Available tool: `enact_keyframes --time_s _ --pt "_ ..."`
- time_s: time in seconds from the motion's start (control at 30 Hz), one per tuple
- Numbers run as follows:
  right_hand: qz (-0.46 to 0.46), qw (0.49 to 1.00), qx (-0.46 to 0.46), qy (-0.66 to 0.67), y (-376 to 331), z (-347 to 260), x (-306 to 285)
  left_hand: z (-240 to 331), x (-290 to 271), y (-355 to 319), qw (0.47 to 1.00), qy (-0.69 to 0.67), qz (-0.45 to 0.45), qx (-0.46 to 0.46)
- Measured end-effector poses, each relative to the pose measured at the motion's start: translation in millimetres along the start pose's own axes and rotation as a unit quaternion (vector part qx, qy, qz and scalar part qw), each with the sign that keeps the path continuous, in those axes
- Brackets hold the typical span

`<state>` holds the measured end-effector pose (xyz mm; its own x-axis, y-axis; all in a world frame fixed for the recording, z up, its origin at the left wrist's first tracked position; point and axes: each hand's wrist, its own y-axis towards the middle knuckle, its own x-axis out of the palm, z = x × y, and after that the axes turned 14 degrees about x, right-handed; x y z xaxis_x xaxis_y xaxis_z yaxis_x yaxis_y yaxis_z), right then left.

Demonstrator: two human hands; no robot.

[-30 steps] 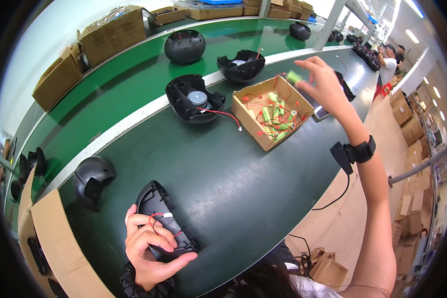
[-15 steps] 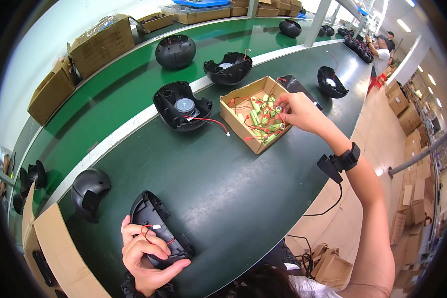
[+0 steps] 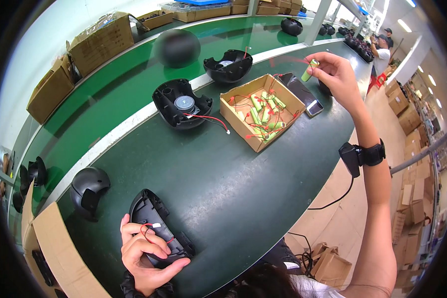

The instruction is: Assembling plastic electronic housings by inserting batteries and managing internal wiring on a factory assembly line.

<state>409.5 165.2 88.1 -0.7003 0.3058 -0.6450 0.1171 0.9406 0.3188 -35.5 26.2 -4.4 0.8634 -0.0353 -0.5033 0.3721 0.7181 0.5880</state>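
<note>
My left hand (image 3: 146,256) grips a black plastic shell half (image 3: 153,213) at the near left of the bench, hollow side up. A red wire with a white plug lies across its fingers. Up at the right, my right hand (image 3: 333,74) pinches a green battery cell (image 3: 309,70) between thumb and fingers, above the bench; its red lead is smeared by motion. Left of that hand stands an open cardboard box (image 3: 251,138) of green cells with red leads. A dark phone-like slab (image 3: 299,92) lies beside the box. Past the box sits a black shell with a round speaker (image 3: 183,105).
Another speaker shell (image 3: 228,67) rests at the conveyor's edge. On the green conveyor (image 3: 119,89) a black globe (image 3: 179,48) is blurred. A curved black cover (image 3: 90,191) lies at the left, near a cardboard flap (image 3: 67,248). People stand far right.
My right hand has lifted a battery cell out of the box and moved up and right. My left hand stays on the shell half.
</note>
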Motion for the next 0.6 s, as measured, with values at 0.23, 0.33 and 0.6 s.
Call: enact_keyframes --time_s 0.23,0.33,0.6 --pt "0.124 0.981 -0.036 0.144 1 -3 -24 -2 2 3 1.0 -0.015 0.0 0.016" --pt "-0.041 0.978 -0.005 0.203 -21 -28 32 -4 -2 -2 0.999 -0.031 0.033 0.009" --pt "-0.309 0.845 0.172 0.401 -103 -66 153 -10 17 -12 0.974 -0.084 0.206 0.036"
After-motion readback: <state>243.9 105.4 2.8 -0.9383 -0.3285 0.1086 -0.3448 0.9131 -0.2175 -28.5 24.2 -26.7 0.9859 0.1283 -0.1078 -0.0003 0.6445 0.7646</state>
